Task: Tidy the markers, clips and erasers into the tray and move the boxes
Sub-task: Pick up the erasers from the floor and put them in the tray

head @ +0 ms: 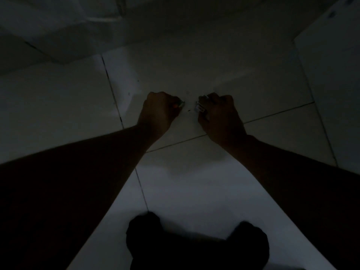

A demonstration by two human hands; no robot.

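Note:
The scene is very dark. My left hand [158,110] is curled into a fist over the white tiled floor [194,182], gripping small items whose tips [180,104] poke out at its right side. My right hand [218,114] is also curled, holding several small pieces, among them a pale rectangular one [199,108] that looks like an eraser or clip. The two fists sit side by side, a short gap between them. What exactly each holds is too dim to tell.
A pale box or wall panel [335,65] rises at the right. Dim crumpled pale material [68,26] lies at the back left. My dark-clothed knees [194,244] are at the bottom centre. Tiny dark specks [188,110] lie on the tile between the hands.

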